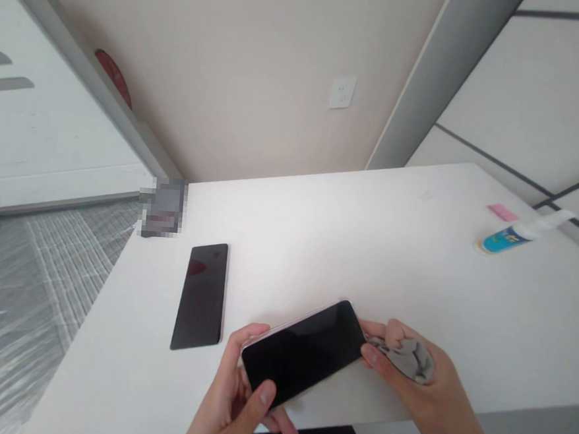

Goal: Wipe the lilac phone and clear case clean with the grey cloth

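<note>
A glossy black rectangular phone with a pale pink edge sits between the fingers. A crumpled grey cloth fills the right fingers. Beyond lie a matte black flat slab, a blue-and-yellow labelled white tube and a plain white table.

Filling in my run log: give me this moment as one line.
left hand: holds phone | right hand: grips grey cloth at phone's edge | table: second phone, tube

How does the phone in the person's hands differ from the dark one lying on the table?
The held phone is lifted and tilted, gripped by the left hand; the dark slab lies flat and untouched. The held phone shows a pale pinkish edge; the slab looks all dark. The slab looks narrower. Both have black, unlit faces.
</note>
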